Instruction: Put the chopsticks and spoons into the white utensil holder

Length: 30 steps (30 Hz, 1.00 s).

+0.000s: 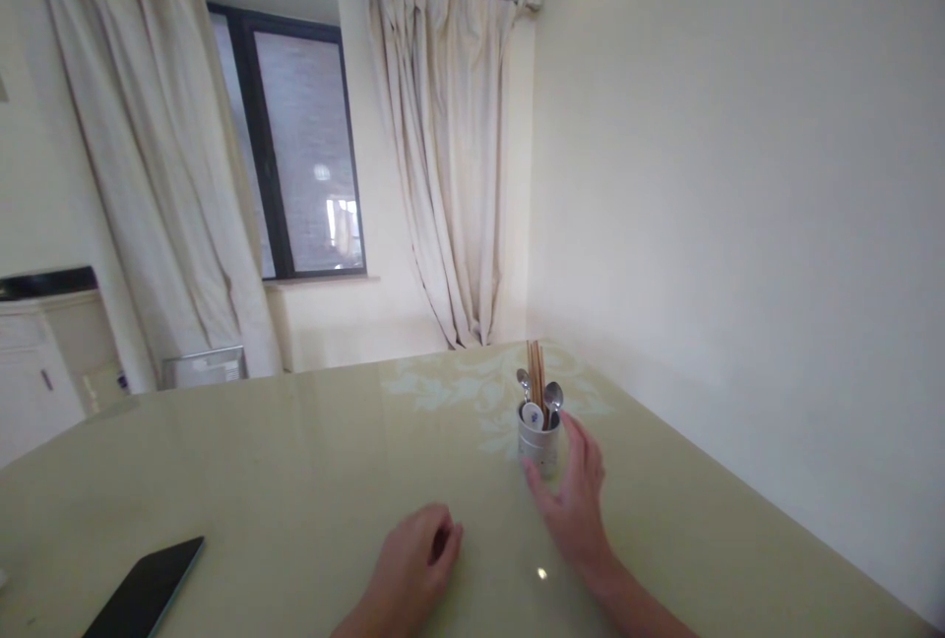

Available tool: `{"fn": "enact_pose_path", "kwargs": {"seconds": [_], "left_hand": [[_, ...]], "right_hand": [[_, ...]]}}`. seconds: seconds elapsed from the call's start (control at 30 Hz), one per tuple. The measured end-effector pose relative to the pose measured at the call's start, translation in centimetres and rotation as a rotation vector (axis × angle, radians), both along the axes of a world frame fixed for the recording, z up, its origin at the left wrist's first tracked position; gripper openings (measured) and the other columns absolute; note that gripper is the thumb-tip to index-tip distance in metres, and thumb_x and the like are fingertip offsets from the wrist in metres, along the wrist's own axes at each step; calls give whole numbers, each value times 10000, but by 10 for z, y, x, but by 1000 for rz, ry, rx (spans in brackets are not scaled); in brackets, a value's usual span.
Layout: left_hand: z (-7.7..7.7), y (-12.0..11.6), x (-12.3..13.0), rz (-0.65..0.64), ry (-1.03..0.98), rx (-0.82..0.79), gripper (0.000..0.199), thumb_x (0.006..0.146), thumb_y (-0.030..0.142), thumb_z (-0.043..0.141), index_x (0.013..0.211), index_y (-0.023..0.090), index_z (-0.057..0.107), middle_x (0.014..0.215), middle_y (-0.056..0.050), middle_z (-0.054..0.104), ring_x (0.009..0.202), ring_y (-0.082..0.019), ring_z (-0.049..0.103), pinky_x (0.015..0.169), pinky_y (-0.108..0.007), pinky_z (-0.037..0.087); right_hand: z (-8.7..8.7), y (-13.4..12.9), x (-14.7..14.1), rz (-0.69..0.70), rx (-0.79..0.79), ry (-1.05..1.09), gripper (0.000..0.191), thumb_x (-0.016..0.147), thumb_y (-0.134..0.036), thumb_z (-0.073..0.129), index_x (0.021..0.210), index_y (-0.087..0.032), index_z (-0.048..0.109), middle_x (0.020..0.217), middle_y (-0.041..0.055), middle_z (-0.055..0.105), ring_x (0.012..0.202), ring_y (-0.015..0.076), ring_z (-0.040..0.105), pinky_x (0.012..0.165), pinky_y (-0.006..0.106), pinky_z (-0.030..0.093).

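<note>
A white utensil cup [538, 446] stands upright on the table. It holds wooden chopsticks [535, 372], a metal spoon [553, 396] on the right, a smaller metal spoon [524, 379] on the left and a white spoon with a blue mark [533, 414]. My right hand [577, 490] is at the cup's near right side, thumb and fingers apart; whether they touch it I cannot tell. Left of it, my left hand [418, 554] rests by the table surface in a loose fist, with nothing visible in it.
A dark flat tablet or phone [148, 587] lies on the glossy pale green table [295, 480] at the near left. A white wall [738, 224] runs along the table's right edge. Beyond the far edge are curtains [450, 146], a window [306, 146] and a grey-framed object [205, 367].
</note>
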<state>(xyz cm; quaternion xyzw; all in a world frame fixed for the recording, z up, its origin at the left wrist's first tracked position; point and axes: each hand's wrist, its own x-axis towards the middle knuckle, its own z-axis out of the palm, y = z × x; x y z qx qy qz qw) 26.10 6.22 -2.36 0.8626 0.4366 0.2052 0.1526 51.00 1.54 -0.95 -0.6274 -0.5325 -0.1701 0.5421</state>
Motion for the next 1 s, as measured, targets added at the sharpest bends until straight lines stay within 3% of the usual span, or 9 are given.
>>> {"fn": "enact_pose_path", "kwargs": {"seconds": [0.1,0.17,0.23,0.3,0.43,0.6,0.83,1.0], "left_hand": [[-12,-6,3,-183,71,105,238,988,319,493,860,202,656,842,-49,723,745,-174,639,682,-258,427],[-21,-4,7,-285,127,127,141,924,288,593,955,217,711,919,-55,766,780,-179,675,694,-237,475],[-29,2,11,-299,189,122,228,883,252,651,1092,237,741,1056,-72,798,865,-202,711,738,-235,524],[-34,8,13,-260,264,106,297,896,214,639,1168,254,752,1156,-86,801,950,-228,734,793,-255,558],[-32,12,9,-244,391,44,237,934,223,615,1065,261,809,1038,-83,832,906,-244,770,771,-273,586],[-26,10,8,-207,429,5,231,907,257,664,1081,267,815,1061,-90,831,958,-270,776,793,-296,602],[-47,21,9,-177,378,14,203,888,183,644,949,248,826,963,-74,831,848,-226,768,723,-245,581],[-46,20,8,-181,400,6,214,885,182,633,964,238,824,971,-95,827,842,-249,765,698,-272,563]], "right_hand": [[3,-13,-32,283,-39,-224,693,1021,-426,571,1621,-241,278,1519,180,504,1403,366,478,1140,547,395],[5,-14,-48,602,-146,-469,724,1010,-563,579,1607,-249,316,1520,164,545,1376,343,520,1130,488,405],[7,-8,-58,855,-271,-647,733,992,-679,549,1565,-253,380,1478,140,612,1331,312,567,1133,450,392],[2,2,-64,958,-369,-690,707,994,-731,497,1494,-234,455,1359,118,699,1234,278,627,1109,421,397],[-25,20,-69,866,-402,-610,722,971,-819,397,1300,-210,602,1049,86,777,974,251,679,972,392,439],[-42,24,-70,861,-434,-601,765,965,-839,364,1348,-213,582,1080,82,774,948,247,671,923,388,432],[-54,37,-74,794,-414,-649,713,932,-860,415,1143,-217,640,955,46,770,857,229,669,891,373,451],[-61,38,-74,824,-364,-597,681,941,-841,435,1174,-232,631,974,37,762,872,232,664,883,364,457]]}}
